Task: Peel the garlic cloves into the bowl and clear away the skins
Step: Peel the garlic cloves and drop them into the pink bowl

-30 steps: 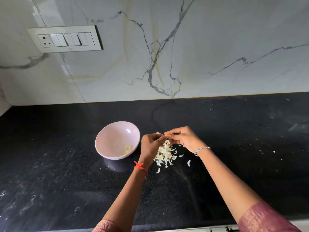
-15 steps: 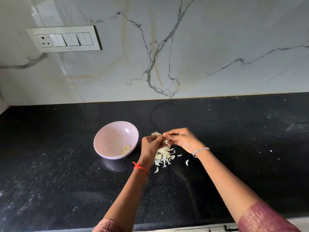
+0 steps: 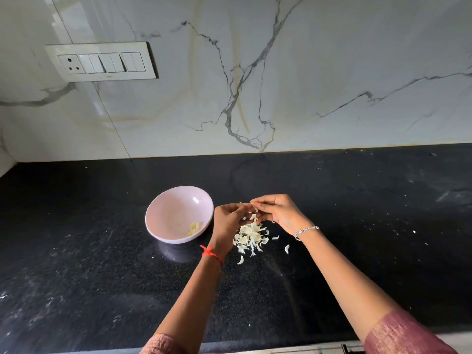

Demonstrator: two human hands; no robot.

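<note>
Landmark: the pink bowl (image 3: 173, 210), upright on the black countertop (image 3: 102, 277). All positions below are given from it.

Left hand (image 3: 227, 218): just right of the bowl, raised off the surface, fingers curled round a garlic clove (image 3: 252, 205).

Right hand (image 3: 278, 213): further right, its fingertips meeting those of the left hand. Thumb and forefinger pinch the same clove or its skin; the piece is too small to tell which.

Judgement: one hand steadies the clove while the other strips it, so peeling is the step in hand.

Peeled cloves (image 3: 194, 228): a few pale pieces lying low in the bowl against its near right wall. Most of the bowl is bare.

Skins (image 3: 249, 237): a loose papery heap on the countertop just right of the bowl, directly beneath both hands. Stray flakes (image 3: 287, 249) lie a little further right.

Judgement: the hands work above the heap so that waste drops in one place and does not fall into the bowl. The bowl is near enough for the finished clove to be dropped in.

Outstanding: this clove is not yet in the bowl, and the skins are not yet cleared
</note>
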